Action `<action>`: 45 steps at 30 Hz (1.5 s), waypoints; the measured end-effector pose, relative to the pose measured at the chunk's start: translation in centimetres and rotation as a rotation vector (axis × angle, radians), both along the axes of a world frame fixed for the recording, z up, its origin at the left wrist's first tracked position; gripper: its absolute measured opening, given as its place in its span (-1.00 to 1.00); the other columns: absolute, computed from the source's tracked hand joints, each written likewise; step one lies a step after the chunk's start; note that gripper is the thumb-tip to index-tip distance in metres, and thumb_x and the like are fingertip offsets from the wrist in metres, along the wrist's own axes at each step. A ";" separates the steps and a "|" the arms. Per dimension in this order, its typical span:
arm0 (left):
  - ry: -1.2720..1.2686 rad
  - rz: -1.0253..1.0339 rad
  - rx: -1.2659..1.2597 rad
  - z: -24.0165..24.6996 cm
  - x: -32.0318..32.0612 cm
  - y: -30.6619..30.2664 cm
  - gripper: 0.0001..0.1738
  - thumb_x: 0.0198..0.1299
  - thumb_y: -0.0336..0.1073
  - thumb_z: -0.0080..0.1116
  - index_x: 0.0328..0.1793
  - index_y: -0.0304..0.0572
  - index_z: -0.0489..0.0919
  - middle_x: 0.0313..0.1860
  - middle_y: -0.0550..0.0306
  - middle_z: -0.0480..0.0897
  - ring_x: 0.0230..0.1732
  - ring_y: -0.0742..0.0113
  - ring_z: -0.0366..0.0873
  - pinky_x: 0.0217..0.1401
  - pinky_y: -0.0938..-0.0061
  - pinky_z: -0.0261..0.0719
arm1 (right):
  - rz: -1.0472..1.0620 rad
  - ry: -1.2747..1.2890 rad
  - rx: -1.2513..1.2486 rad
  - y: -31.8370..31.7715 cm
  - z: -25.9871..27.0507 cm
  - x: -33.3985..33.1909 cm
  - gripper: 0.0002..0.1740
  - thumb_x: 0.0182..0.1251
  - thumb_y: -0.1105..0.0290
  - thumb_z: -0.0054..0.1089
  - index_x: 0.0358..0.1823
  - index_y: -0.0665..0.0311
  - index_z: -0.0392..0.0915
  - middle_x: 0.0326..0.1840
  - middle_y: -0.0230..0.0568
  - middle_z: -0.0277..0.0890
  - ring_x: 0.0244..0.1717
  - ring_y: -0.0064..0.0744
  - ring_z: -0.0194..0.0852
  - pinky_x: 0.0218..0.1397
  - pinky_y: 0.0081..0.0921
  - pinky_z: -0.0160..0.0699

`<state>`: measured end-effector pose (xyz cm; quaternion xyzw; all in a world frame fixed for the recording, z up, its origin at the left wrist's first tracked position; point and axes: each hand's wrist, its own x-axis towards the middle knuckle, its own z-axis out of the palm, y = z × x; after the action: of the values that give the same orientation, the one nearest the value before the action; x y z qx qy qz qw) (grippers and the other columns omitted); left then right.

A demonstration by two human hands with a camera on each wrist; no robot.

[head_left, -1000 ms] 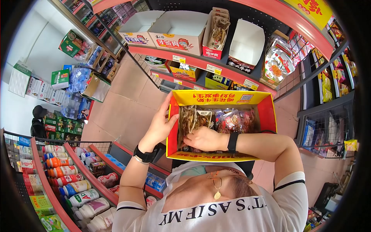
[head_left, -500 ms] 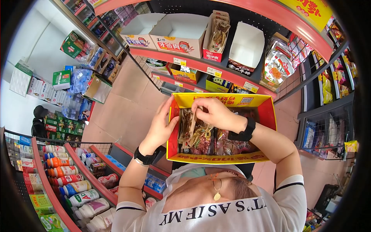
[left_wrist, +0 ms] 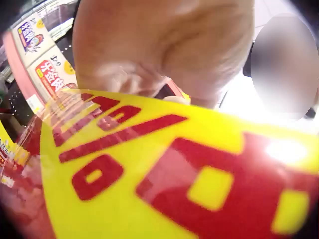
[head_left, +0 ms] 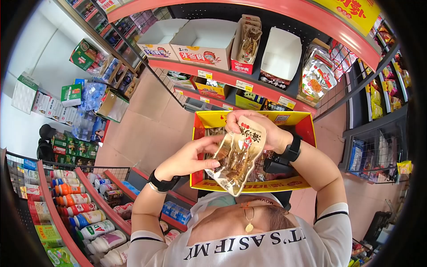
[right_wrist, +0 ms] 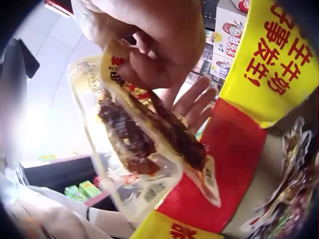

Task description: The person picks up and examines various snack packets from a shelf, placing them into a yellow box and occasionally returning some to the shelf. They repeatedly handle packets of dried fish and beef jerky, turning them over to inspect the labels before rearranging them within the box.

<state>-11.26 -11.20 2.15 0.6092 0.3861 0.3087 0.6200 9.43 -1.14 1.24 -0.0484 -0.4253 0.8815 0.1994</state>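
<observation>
Red-lettered snack packets (head_left: 238,155) lifted from box (head_left: 307,130), right hand (head_left: 260,127) pinching them; left hand (head_left: 189,160) touching, fingers straight

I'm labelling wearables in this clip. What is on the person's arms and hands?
Both hands are bare, without gloves. The left hand has a black strap around its wrist, and the right hand a similar black strap with a black boxy unit beneath it. The short white sleeves are edged with a thin black stripe.

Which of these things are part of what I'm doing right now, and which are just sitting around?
In use: snack packet, gripped by right hand; left hand touching it; yellow and red box.
Lying about: white shelf cartons, drink bottles, floor boxes.
</observation>
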 end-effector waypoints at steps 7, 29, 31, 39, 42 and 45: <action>-0.081 -0.028 -0.227 -1.4 -0.6 -0.1 -0.67 0.28 -0.41 0.06 0.14 -0.31 0.39 -0.20 0.28 0.57 -0.16 0.63 0.46 -0.11 0.68 0.43 | -0.057 -0.066 0.011 0.1 -0.1 -0.3 -0.70 0.39 0.16 -0.13 -0.42 0.20 0.35 -0.48 -0.48 0.29 -0.43 -0.73 0.27 -0.38 -0.74 0.28; -0.094 0.015 -0.167 -0.9 -0.2 0.2 -0.33 -0.01 -0.47 0.35 0.21 -0.25 0.25 -0.01 0.17 0.50 0.08 0.50 0.42 0.12 0.53 0.42 | -0.153 -0.221 0.040 1.2 0.5 -0.2 -0.54 0.41 -0.01 -0.23 -0.16 0.25 0.46 -0.24 -0.41 0.44 -0.19 -0.63 0.41 -0.09 -0.65 0.37; -0.053 0.026 -0.137 -0.9 -0.1 0.3 -0.34 0.01 -0.46 0.34 0.22 -0.26 0.25 0.00 0.16 0.50 0.08 0.49 0.42 0.13 0.52 0.41 | -0.139 -0.180 0.196 1.5 0.3 0.2 -0.56 0.42 -0.01 -0.19 -0.12 0.22 0.46 -0.22 -0.40 0.45 -0.17 -0.63 0.41 -0.08 -0.64 0.37; 0.038 0.031 -0.093 -0.6 0.2 0.3 -0.32 0.03 -0.48 0.31 0.27 -0.29 0.23 0.08 0.18 0.46 0.13 0.46 0.38 0.20 0.51 0.33 | -0.029 -0.266 0.275 2.6 -1.9 0.0 -0.70 0.28 0.45 0.13 0.03 0.26 0.38 -0.10 -0.39 0.49 -0.06 -0.64 0.45 -0.02 -0.66 0.44; -0.006 0.093 -0.090 -0.4 0.5 0.4 -0.30 0.05 -0.49 0.28 0.31 -0.29 0.19 0.07 0.16 0.47 0.13 0.44 0.39 0.20 0.51 0.33 | -0.086 -0.202 0.399 2.3 -2.2 -0.1 -0.61 0.19 0.54 0.21 0.05 0.28 0.37 -0.11 -0.40 0.52 -0.09 -0.65 0.48 -0.06 -0.66 0.47; -0.025 0.091 -0.094 -0.6 0.3 0.4 -0.26 0.05 -0.49 0.27 0.34 -0.26 0.15 0.09 0.13 0.47 0.14 0.41 0.39 0.20 0.48 0.34 | -0.097 -0.275 0.445 2.1 -1.4 0.1 -0.61 0.16 0.57 0.23 0.03 0.32 0.40 -0.08 -0.37 0.54 -0.08 -0.68 0.47 -0.05 -0.63 0.48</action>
<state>-10.99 -10.81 1.52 0.5574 0.4195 0.3258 0.6381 9.54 0.94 -0.16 -0.1432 -0.6288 0.7409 0.1875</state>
